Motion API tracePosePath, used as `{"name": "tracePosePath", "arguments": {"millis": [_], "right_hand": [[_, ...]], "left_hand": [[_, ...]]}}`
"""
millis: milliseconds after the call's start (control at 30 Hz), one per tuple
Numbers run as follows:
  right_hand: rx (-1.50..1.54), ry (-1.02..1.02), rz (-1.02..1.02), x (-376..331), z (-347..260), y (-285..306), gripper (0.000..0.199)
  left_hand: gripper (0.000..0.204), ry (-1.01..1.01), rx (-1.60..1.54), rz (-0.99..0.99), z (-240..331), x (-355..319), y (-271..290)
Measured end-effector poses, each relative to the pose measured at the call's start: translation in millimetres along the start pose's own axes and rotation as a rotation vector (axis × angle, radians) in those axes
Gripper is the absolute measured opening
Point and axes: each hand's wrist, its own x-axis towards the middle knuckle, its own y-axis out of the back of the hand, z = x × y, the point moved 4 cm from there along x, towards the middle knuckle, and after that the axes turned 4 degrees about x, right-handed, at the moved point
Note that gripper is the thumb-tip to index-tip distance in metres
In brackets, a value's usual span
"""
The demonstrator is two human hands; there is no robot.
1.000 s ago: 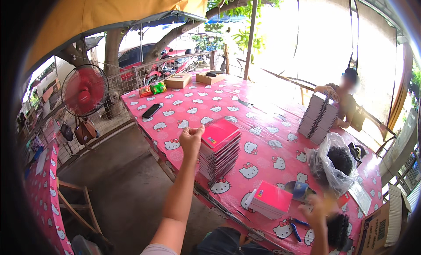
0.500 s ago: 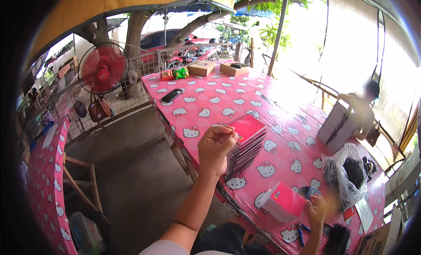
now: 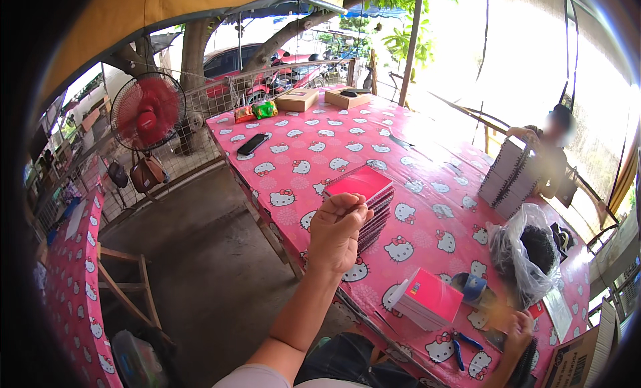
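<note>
We saw the long table [image 3: 427, 141] with its pink cartoon-cat cloth fill the frame's middle. At centre sat the stack of pink spiral notebooks [image 3: 364, 201], leaning slightly; we judged a careless nudge could slide it over. Our left hand [image 3: 337, 231] was curled just before it, fingers [image 3: 350, 204] pinched narrowly; whether they touched the top cover, we could not tell. Lower right, our right hand [image 3: 517, 331] was blurred.

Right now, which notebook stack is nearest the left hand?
The tall stack of red-covered spiral notebooks at the table's near edge, right behind the left hand. The shorter stack lies further right, and the pale stack stands by the other person.
</note>
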Motion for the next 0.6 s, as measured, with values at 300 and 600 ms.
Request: {"name": "tracePosePath", "arguments": {"millis": [300,600], "right_hand": [[-0.815,-0.288,0.158,-9.1,178.1,131.3,0.035],[-0.802,-0.081,0.204,5.1,123.7,124.7,0.025]], "left_hand": [[0.023,0.118,-0.069,-0.133,-30.1,-7.4,-26.1],[0.03,-0.095,1.172,-0.927,-141.5,-40.1,-74.9]]}}
